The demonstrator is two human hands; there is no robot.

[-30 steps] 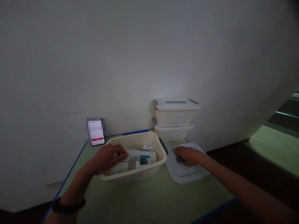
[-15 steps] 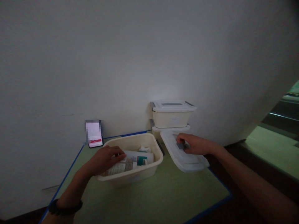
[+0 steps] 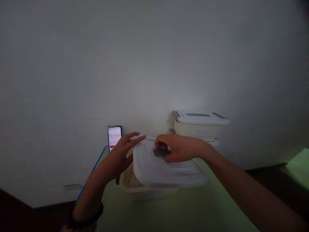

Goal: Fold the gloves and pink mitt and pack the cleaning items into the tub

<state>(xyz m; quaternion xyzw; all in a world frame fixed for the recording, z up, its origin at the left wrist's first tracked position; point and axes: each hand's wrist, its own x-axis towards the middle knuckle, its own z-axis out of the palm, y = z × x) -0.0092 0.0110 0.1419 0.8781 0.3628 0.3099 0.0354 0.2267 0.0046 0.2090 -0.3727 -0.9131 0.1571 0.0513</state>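
Note:
My right hand (image 3: pixel 177 148) is closed around the grey handle (image 3: pixel 158 152) of a translucent white lid (image 3: pixel 166 175). The lid covers most of a cream storage bin (image 3: pixel 151 193) and sits off to its right, so a gap shows at the bin's left end. Through that gap part of the contents is visible, too dim to name. At the lid's left back corner is my left hand (image 3: pixel 120 154), its fingers spread and stretched out; whether they touch the lid I cannot tell. A dark bracelet circles the left wrist.
Behind and to the right, a cream box with a white lid (image 3: pixel 200 127) is stacked on another lidded box, close to the wall. A lit phone (image 3: pixel 114 137) leans at the back left. The green table (image 3: pixel 116 212) has blue edging.
My right hand has carried the lid leftward from beside the bin to over it. My left hand has come up out of the bin to the lid's left side. The view has shifted left.

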